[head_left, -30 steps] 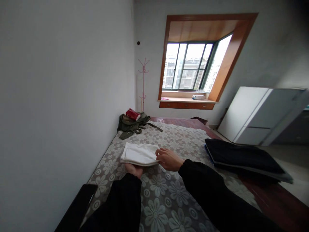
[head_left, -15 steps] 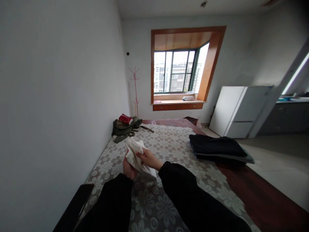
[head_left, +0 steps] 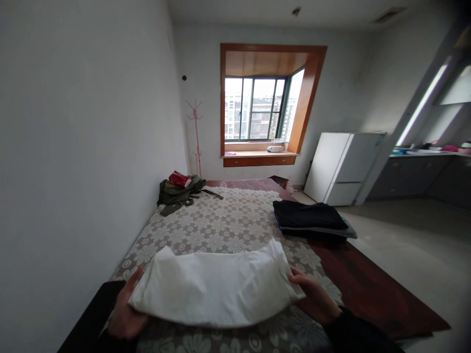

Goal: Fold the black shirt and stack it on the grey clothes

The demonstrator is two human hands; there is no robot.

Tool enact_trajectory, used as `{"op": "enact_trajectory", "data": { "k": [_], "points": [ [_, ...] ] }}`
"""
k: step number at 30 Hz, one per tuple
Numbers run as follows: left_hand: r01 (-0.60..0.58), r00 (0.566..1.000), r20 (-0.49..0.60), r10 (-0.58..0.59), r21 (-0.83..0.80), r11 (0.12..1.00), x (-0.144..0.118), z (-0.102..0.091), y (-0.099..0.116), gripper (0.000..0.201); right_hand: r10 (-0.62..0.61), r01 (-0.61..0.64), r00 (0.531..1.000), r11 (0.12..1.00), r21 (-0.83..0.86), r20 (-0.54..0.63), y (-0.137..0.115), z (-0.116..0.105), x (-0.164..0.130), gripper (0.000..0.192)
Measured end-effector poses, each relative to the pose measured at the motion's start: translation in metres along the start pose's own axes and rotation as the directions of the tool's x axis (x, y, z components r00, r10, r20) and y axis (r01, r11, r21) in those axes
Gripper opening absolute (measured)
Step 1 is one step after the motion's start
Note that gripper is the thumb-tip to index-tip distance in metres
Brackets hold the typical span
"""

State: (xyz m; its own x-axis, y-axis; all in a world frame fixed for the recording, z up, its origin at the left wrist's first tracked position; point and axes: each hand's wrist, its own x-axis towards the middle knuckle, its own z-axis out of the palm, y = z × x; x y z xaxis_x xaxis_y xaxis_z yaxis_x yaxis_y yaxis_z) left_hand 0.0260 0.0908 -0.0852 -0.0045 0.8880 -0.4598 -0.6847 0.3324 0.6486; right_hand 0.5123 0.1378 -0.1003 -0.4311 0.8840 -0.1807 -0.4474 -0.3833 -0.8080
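A white folded cloth [head_left: 217, 284] is stretched out wide between my two hands, low over the near end of the table. My left hand [head_left: 125, 314] grips its left end, thumb on top. At the other end, my right hand [head_left: 314, 299] holds the cloth from beneath. Under it lies a grey floral lace tablecloth [head_left: 224, 225] on a dark red wooden table [head_left: 368, 289].
A stack of folded dark clothes [head_left: 311, 218] lies at the table's right edge. An olive-green bag [head_left: 176, 192] with a red packet [head_left: 178, 178] on top sits at the far left by the wall. A white fridge [head_left: 340, 167] and pink coat stand [head_left: 196, 137] stand beyond.
The white cloth was small and bunched between my hands. My hands have moved apart and drawn nearer, so the cloth is now spread out wide. The view has also turned to the right.
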Motion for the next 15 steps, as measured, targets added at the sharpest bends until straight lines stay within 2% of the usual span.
{"op": "enact_trajectory", "data": {
  "k": [2, 3, 6, 9, 11, 13, 15],
  "points": [
    [0.03, 0.993, -0.114, -0.009, 0.185, 0.982, -0.006, -0.017, 0.01, 0.062, 0.102, -0.101, 0.994, 0.994, -0.032, 0.032, 0.001, -0.014, -0.018, 0.043],
    [0.04, 0.991, -0.13, -0.005, 0.265, 0.964, -0.006, -0.022, 0.015, 0.062, 0.147, -0.145, 0.988, 0.988, -0.047, 0.047, 0.0, -0.016, -0.021, 0.044],
    [0.058, 0.997, -0.074, -0.024, 0.499, 0.864, 0.006, -0.019, 0.029, 0.065, 0.205, -0.202, 0.979, 0.972, -0.118, 0.017, -0.006, -0.011, -0.011, 0.051],
    [0.007, 1.0, 0.003, -0.014, 0.716, 0.698, 0.027, 0.0, 0.036, 0.069, 0.12, -0.155, 0.985, 0.935, -0.32, -0.126, -0.012, 0.0, 0.013, 0.076],
    [-0.09, 0.996, 0.061, 0.069, 0.796, 0.599, 0.039, 0.013, 0.038, 0.075, -0.018, -0.054, 0.991, 0.863, -0.503, -0.136, -0.016, 0.006, 0.026, 0.09],
    [-0.193, 0.977, 0.114, 0.18, 0.828, 0.527, 0.047, 0.022, 0.038, 0.084, -0.118, 0.059, 0.992, 0.763, -0.644, -0.048, -0.023, 0.011, 0.033, 0.085],
    [-0.28, 0.948, 0.157, 0.276, 0.822, 0.496, 0.051, 0.027, 0.041, 0.089, -0.131, 0.11, 0.991, 0.691, -0.715, 0.026, -0.035, 0.014, 0.037, 0.067]
  ]
}}
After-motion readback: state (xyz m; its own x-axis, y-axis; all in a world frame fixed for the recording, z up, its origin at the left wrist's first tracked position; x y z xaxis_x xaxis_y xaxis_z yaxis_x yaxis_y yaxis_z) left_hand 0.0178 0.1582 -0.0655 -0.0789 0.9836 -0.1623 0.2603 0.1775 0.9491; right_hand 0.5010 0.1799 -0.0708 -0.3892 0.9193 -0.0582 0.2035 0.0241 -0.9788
